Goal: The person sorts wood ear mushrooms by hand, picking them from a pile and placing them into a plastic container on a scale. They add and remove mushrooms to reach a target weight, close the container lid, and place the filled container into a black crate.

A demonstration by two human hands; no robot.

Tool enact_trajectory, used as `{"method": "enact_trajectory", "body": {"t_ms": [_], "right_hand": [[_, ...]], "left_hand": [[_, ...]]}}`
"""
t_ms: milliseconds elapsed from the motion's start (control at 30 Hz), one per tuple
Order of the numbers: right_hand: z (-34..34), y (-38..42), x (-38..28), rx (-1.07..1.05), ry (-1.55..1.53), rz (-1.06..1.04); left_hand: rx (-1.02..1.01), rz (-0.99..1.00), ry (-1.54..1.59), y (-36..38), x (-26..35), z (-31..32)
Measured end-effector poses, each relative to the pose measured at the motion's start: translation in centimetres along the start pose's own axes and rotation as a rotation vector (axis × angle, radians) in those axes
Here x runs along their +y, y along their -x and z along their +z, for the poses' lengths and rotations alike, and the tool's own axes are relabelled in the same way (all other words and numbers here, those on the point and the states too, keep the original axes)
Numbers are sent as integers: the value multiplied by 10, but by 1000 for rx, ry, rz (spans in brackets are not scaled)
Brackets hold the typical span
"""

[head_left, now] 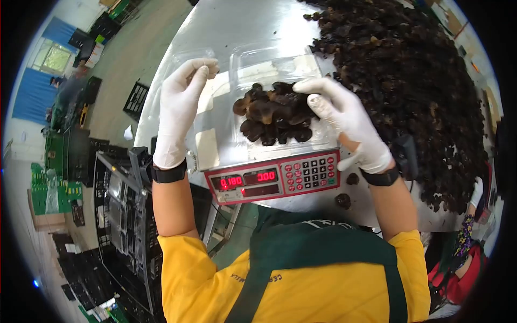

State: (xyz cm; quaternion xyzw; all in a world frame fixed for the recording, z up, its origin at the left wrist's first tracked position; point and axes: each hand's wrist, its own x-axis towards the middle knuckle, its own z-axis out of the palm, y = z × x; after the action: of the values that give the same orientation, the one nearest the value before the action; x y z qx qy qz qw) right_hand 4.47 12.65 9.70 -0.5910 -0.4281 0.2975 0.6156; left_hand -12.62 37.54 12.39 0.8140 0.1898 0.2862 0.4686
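A clear plastic tray [237, 121] holding a heap of dark brown mushroom-like pieces [277, 114] rests on a red-framed digital scale [272, 176] with lit red digits. My left hand [186, 97], in a white glove, is at the tray's left side, its thumb and fingers pressed together; what they hold, if anything, is too small to name. My right hand [344, 116], gloved too, with a tear near the palm, hovers at the heap's right edge with thumb and fingers apart.
A large pile of the same dark pieces [409, 86] covers the right of the metal table [202, 32]. Two loose pieces lie right of the scale. Black crates [116, 210] stand at left. A co-worker's gloved hand [476, 192] is at far right.
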Motion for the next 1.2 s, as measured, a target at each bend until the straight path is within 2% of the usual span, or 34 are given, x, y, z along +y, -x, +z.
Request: {"method": "enact_trajectory", "body": {"t_ms": [67, 100, 167, 200, 267, 300, 400, 467, 533, 567, 633, 667, 733, 767, 800, 867, 933, 1000, 1067, 1133, 1167, 1200], "right_hand": [[-5, 1, 5, -6, 1, -98], [-7, 5, 5, 37, -89, -88], [-15, 11, 1, 91, -167, -78], [-23, 15, -2, 135, -125, -59], [-32, 22, -4, 185, -78, -44], [-35, 27, -2, 214, -56, 12], [-39, 39, 5, 236, -71, 132], [-38, 47, 9, 241, -71, 160], [-37, 53, 15, 252, -38, 171], [-37, 56, 20, 252, -23, 163], [-34, 63, 27, 215, 12, 151], [-36, 64, 22, 219, 7, 148], [-39, 66, 10, 44, -76, 291], [-39, 66, 14, 0, -73, 273], [-38, 65, 14, 0, -80, 270], [-35, 61, 11, -85, -167, 321], [-31, 51, 12, -105, -136, 387], [-28, 45, 18, -61, -265, 457], [-29, 39, 17, -56, -265, 446], [-31, 36, 19, -65, -285, 484], [-30, 35, 14, -86, -238, 495], [-29, 35, 13, -96, -235, 485]], "left_hand": [[-19, -32, -194, -17, -13, 6], [-25, -14, -175, -26, -18, 8], [-55, 35, -425, -40, -27, 12], [-59, 45, -413, -48, -27, 17], [-124, -187, -656, -65, -25, 26], [-149, -219, -710, -69, -24, 32], [-205, -125, -872, -79, -48, 44], [-170, -124, -832, -82, -60, 42], [-53, -173, -444, -78, -60, 39], [-57, -167, -448, -75, -59, 33], [-52, -194, 111, -52, -34, 19], [-42, -165, 82, -36, -8, 17], [-127, -59, 94, 11, 7, -5], [-201, 110, -166, 28, 15, -16], [-196, 163, -241, 45, 23, -14], [-274, 151, -449, 74, 34, -4], [-186, -199, -196, 93, 22, 16], [-125, -360, 61, 101, 10, 23], [-109, -362, 116, 99, 9, 24], [-174, -496, 294, 95, 16, 21], [-289, -498, 280, 92, 13, 18], [-278, -491, 277, 92, 12, 18]]}}
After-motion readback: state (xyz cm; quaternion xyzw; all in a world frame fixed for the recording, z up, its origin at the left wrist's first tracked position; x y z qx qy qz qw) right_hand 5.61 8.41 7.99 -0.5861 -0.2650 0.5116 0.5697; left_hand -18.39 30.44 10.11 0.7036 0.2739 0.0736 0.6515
